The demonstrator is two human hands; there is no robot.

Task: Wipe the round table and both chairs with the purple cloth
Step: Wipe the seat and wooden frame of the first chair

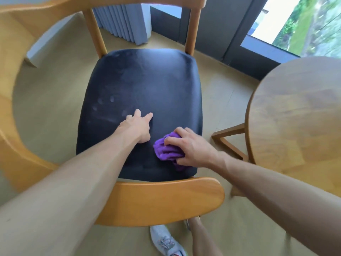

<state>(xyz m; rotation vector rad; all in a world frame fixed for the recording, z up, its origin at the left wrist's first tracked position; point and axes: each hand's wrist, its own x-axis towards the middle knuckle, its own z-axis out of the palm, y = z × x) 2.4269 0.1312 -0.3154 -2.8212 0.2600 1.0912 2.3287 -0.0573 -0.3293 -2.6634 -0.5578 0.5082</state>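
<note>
the right hand [191, 148] has its grip curled round the bunched purple cloth [166, 151], pressed on the near right corner of the chair seat [140, 85]; the left hand [137, 126] rests flat beside it, fingers straight. the wad's long axis runs slantwise toward the near right edge, so a stroke that way could carry it off the seat and leave the far half unwiped

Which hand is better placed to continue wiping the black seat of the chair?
The right hand: it already grips the purple cloth on the seat. The left hand holds no cloth and only rests with straight fingers on the seat.
</note>
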